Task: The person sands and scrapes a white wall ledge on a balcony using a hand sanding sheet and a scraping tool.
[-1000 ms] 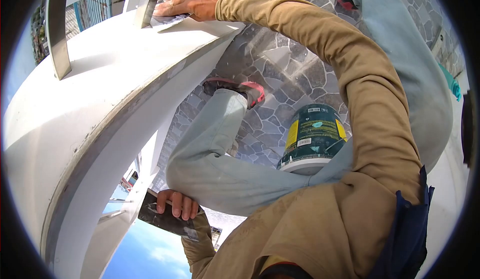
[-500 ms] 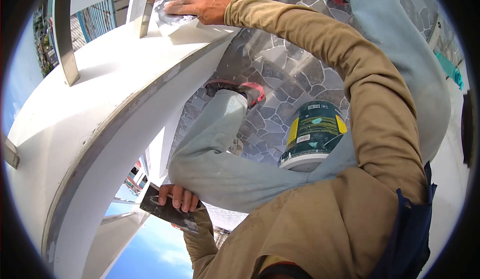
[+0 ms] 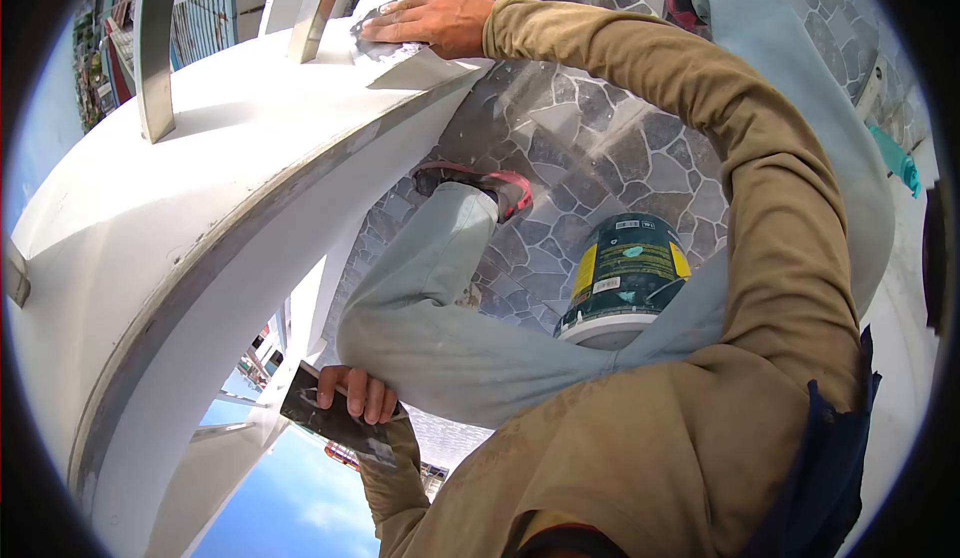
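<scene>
My right hand [image 3: 430, 20] lies flat on a grey-white sheet [image 3: 385, 46], pressing it onto the top of a white curved ledge [image 3: 200, 218] beside a metal baluster [image 3: 322, 6]. The sheet looks like sandpaper, though I cannot be sure. My tan sleeve [image 3: 760, 188] arches across the view. My left hand [image 3: 352, 394] grips a dark flat blade [image 3: 325, 420] smeared with white, held low by my bent knee [image 3: 400, 328] at the ledge's outer side.
A green and yellow paint bucket [image 3: 625, 278] stands on the stone-tiled floor [image 3: 600, 148] between my legs. A second metal baluster [image 3: 157, 53] rises at the left. Beyond the ledge are open sky [image 3: 290, 508] and distant buildings. My shoe [image 3: 480, 183] rests on the tiles.
My right hand has slid the sheet rightwards along the ledge top, past the baluster. My left hand keeps its hold on the blade, hardly moved.
</scene>
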The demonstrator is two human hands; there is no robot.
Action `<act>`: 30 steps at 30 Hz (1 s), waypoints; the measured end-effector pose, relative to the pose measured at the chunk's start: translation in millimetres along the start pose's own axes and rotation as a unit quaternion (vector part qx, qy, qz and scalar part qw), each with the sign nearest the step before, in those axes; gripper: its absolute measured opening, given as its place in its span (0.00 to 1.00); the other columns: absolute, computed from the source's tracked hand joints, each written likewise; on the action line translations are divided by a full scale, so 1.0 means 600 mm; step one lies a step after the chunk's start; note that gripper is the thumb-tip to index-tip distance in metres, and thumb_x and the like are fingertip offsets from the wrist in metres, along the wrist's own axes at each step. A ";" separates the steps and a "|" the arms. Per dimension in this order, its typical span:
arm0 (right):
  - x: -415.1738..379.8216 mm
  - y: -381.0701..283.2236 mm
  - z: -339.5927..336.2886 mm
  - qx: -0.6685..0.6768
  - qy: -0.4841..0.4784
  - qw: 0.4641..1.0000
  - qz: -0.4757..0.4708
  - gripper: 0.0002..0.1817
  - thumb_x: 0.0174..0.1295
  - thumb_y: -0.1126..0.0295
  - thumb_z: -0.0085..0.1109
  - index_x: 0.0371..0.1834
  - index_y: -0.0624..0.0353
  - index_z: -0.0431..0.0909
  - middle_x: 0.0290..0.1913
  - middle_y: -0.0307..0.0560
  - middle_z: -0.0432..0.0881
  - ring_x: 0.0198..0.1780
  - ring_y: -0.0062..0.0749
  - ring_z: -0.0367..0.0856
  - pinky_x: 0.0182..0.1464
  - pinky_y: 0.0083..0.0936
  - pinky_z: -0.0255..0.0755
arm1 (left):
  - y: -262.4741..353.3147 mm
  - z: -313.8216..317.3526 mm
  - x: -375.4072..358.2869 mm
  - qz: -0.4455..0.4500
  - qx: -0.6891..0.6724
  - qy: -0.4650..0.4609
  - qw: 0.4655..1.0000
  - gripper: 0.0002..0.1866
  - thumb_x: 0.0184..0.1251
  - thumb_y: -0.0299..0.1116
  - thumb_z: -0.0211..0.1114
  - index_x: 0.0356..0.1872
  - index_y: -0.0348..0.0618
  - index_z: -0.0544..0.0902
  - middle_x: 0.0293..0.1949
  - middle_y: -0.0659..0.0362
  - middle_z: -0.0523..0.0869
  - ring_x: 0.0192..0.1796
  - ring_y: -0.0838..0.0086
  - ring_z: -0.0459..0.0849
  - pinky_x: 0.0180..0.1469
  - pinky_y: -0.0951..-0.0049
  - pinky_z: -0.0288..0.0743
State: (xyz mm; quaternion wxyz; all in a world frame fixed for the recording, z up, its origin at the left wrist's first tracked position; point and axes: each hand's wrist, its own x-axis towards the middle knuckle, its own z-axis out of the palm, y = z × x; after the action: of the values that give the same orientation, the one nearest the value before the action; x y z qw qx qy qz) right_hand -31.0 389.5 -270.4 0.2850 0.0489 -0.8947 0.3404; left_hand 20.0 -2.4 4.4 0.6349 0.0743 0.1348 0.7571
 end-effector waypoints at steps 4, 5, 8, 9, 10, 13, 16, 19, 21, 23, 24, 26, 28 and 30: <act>0.023 -0.020 -0.006 -0.006 0.033 0.999 0.013 0.31 0.60 0.81 0.53 0.66 0.38 0.68 0.63 0.39 0.75 0.65 0.39 0.71 0.65 0.31 0.70 | -0.002 -0.003 -0.008 0.013 0.004 0.001 1.000 0.11 0.74 0.42 0.52 0.51 0.55 0.71 0.50 0.49 0.72 0.51 0.61 0.76 0.51 0.61 0.71; 0.032 -0.032 -0.011 -0.003 0.014 1.000 0.022 0.31 0.60 0.81 0.53 0.65 0.38 0.68 0.62 0.39 0.75 0.64 0.39 0.72 0.64 0.31 0.71 | -0.002 0.000 -0.010 0.011 0.003 0.003 1.000 0.11 0.74 0.42 0.52 0.51 0.55 0.71 0.50 0.49 0.72 0.51 0.61 0.76 0.51 0.61 0.71; 0.041 -0.039 0.001 0.002 0.002 1.000 0.019 0.34 0.60 0.83 0.51 0.66 0.33 0.66 0.62 0.40 0.76 0.63 0.40 0.73 0.62 0.32 0.73 | -0.002 0.003 -0.008 0.010 0.014 0.004 1.000 0.11 0.74 0.43 0.53 0.51 0.55 0.71 0.48 0.50 0.72 0.50 0.62 0.76 0.49 0.62 0.71; 0.046 -0.036 -0.003 0.005 0.007 1.000 0.006 0.35 0.60 0.83 0.50 0.67 0.32 0.66 0.62 0.40 0.75 0.63 0.40 0.72 0.62 0.32 0.73 | -0.003 0.004 -0.009 0.013 0.014 -0.004 1.000 0.11 0.74 0.43 0.53 0.51 0.55 0.71 0.48 0.50 0.72 0.50 0.62 0.76 0.49 0.62 0.71; 0.049 -0.033 -0.006 0.016 0.002 1.000 0.003 0.36 0.59 0.84 0.49 0.68 0.30 0.65 0.63 0.40 0.74 0.65 0.41 0.70 0.63 0.33 0.72 | -0.003 0.007 -0.012 0.014 0.017 0.006 1.000 0.11 0.74 0.44 0.53 0.51 0.55 0.71 0.48 0.50 0.72 0.50 0.62 0.76 0.49 0.62 0.71; 0.048 -0.023 0.000 0.016 0.001 1.000 -0.020 0.37 0.59 0.86 0.47 0.68 0.31 0.65 0.65 0.40 0.72 0.67 0.41 0.68 0.65 0.34 0.70 | -0.006 0.003 -0.015 0.020 0.017 -0.003 1.000 0.11 0.74 0.44 0.52 0.51 0.55 0.71 0.48 0.50 0.72 0.50 0.63 0.76 0.49 0.63 0.71; 0.041 -0.035 0.006 0.059 -0.015 0.998 -0.019 0.38 0.57 0.88 0.48 0.67 0.34 0.66 0.65 0.37 0.72 0.68 0.38 0.67 0.71 0.37 0.61 | -0.005 0.003 -0.012 0.021 0.019 -0.006 1.000 0.11 0.75 0.43 0.51 0.51 0.55 0.71 0.48 0.50 0.72 0.50 0.62 0.76 0.49 0.63 0.71; 0.031 -0.048 -0.022 0.073 -0.057 0.996 0.001 0.36 0.57 0.88 0.49 0.66 0.36 0.67 0.65 0.36 0.72 0.68 0.33 0.66 0.73 0.39 0.57 | -0.007 0.011 -0.013 0.016 0.021 0.016 1.000 0.11 0.75 0.43 0.49 0.51 0.55 0.71 0.48 0.50 0.72 0.50 0.62 0.76 0.49 0.63 0.71; 0.014 -0.045 -0.043 0.073 -0.081 0.994 0.013 0.35 0.57 0.87 0.49 0.66 0.38 0.68 0.65 0.35 0.72 0.69 0.30 0.66 0.73 0.41 0.55 | -0.007 0.011 -0.007 0.012 0.016 0.019 1.000 0.11 0.75 0.43 0.49 0.51 0.55 0.71 0.48 0.50 0.72 0.50 0.62 0.76 0.49 0.63 0.71; -0.001 -0.034 -0.047 0.037 -0.008 0.999 -0.009 0.32 0.57 0.87 0.48 0.63 0.42 0.71 0.61 0.41 0.76 0.65 0.35 0.71 0.69 0.37 0.60 | -0.007 0.011 -0.004 0.012 0.025 0.021 0.999 0.11 0.75 0.44 0.49 0.52 0.55 0.71 0.49 0.50 0.72 0.51 0.62 0.76 0.49 0.63 0.71; 0.000 -0.031 -0.047 0.062 0.006 0.998 0.013 0.30 0.59 0.85 0.48 0.63 0.43 0.70 0.61 0.40 0.76 0.66 0.34 0.70 0.69 0.39 0.60 | -0.009 0.009 -0.006 0.012 0.025 0.022 0.999 0.11 0.75 0.44 0.49 0.52 0.55 0.71 0.49 0.50 0.72 0.51 0.62 0.76 0.49 0.63 0.71; 0.011 -0.025 -0.034 0.059 0.021 0.998 0.010 0.32 0.59 0.85 0.49 0.65 0.42 0.68 0.64 0.37 0.73 0.68 0.32 0.67 0.72 0.42 0.55 | -0.013 0.008 -0.013 0.033 0.025 0.026 0.999 0.12 0.75 0.44 0.49 0.52 0.55 0.71 0.49 0.50 0.73 0.52 0.61 0.75 0.50 0.63 0.71; 0.022 -0.020 -0.015 0.055 0.028 0.998 -0.004 0.34 0.59 0.85 0.50 0.67 0.40 0.65 0.67 0.34 0.70 0.70 0.31 0.65 0.74 0.44 0.52 | -0.012 0.013 -0.003 0.024 0.027 0.032 0.999 0.11 0.75 0.43 0.50 0.52 0.54 0.71 0.49 0.50 0.72 0.52 0.61 0.75 0.50 0.63 0.71; 0.029 -0.023 0.003 0.046 0.041 0.998 -0.009 0.34 0.59 0.85 0.49 0.68 0.40 0.65 0.67 0.35 0.70 0.69 0.31 0.65 0.74 0.44 0.53 | -0.009 0.011 0.004 0.017 0.027 0.030 0.999 0.11 0.74 0.42 0.52 0.52 0.54 0.71 0.49 0.50 0.72 0.52 0.61 0.75 0.50 0.63 0.71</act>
State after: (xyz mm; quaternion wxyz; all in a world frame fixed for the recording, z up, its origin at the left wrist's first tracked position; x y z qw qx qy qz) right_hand -42.2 379.4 -254.0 0.3222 0.0561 -0.8649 0.3807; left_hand 26.6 1.6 8.8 0.6154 0.0716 0.1730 0.7656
